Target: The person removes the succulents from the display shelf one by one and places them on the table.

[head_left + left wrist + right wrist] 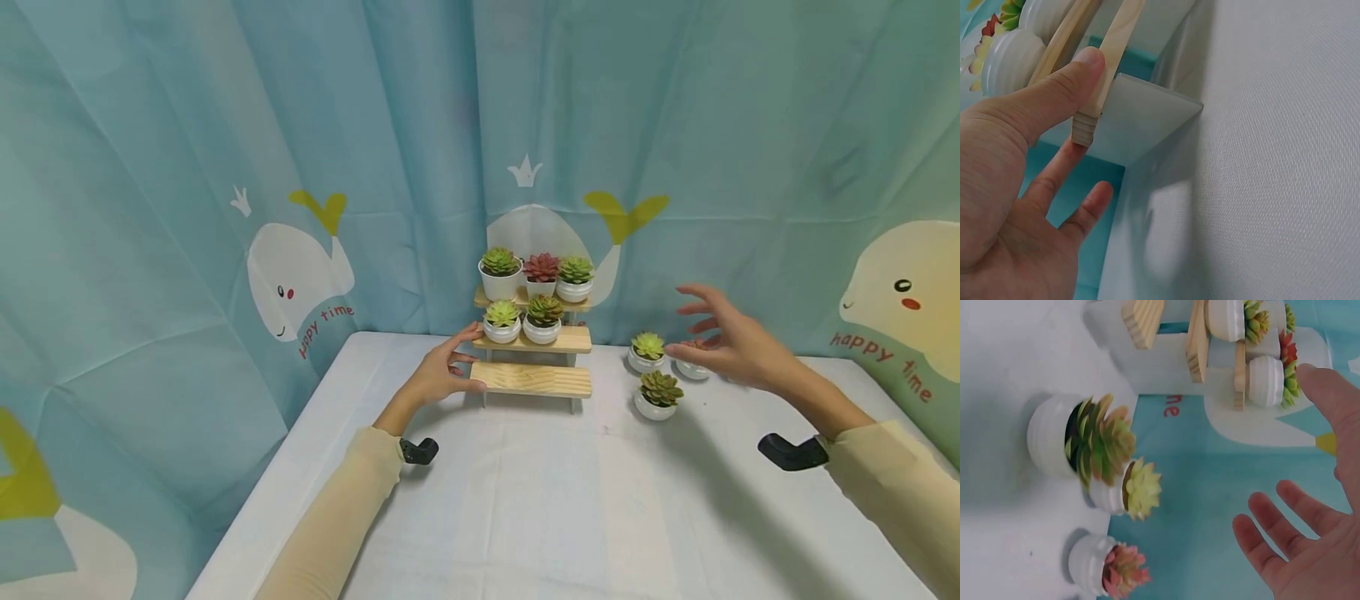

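My left hand point(435, 375) grips the left end of a three-tier wooden plant stand point(531, 379). In the left wrist view, the thumb point(1079, 72) presses the bottom plank, with a fingertip touching that plank's end. My right hand point(738, 346) hovers with spread fingers above the pots at the right, holding nothing. Beneath and beside it stand a potted dark green succulent point(660, 393), a potted yellow-green succulent point(647, 350) and a potted pink succulent point(1125, 569), the last partly hidden by the hand in the head view.
On the top tier stand a green succulent point(500, 271), a red succulent point(541, 271) and another green succulent point(575, 275). The middle tier bears a light green succulent point(502, 321) and a darker succulent point(543, 317). A blue whale-print curtain point(420, 167) hangs behind the white-covered table point(525, 500).
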{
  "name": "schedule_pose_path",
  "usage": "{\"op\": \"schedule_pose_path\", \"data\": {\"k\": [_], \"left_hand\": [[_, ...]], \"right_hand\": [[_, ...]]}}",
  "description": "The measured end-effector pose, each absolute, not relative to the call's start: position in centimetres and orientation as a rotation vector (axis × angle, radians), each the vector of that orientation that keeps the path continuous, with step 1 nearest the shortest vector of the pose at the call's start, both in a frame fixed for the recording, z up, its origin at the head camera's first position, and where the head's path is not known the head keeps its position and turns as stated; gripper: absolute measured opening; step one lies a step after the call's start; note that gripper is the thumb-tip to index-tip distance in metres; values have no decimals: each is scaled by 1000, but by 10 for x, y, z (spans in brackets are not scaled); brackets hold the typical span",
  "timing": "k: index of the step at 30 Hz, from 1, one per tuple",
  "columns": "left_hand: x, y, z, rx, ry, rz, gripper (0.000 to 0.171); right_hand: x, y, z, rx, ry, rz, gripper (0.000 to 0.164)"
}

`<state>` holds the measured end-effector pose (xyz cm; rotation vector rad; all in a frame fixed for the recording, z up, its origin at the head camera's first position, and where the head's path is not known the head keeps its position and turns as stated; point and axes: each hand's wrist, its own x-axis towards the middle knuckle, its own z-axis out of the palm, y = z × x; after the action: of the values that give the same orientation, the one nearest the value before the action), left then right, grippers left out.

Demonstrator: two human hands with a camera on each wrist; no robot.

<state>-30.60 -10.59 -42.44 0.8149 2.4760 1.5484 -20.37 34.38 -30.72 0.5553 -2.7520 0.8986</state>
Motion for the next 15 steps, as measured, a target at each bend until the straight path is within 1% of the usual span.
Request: {"op": "schedule_pose_path", "data": {"k": [9,15], "left_hand": [[-305,-106,-425,800,2487,1543,91],[-306,-105,-424,807,2488,1538,90]], "right_hand": [[-213,323,-316,509,-2710,989,85],[-221,308,-320,514,-2695,1100,85]]}}
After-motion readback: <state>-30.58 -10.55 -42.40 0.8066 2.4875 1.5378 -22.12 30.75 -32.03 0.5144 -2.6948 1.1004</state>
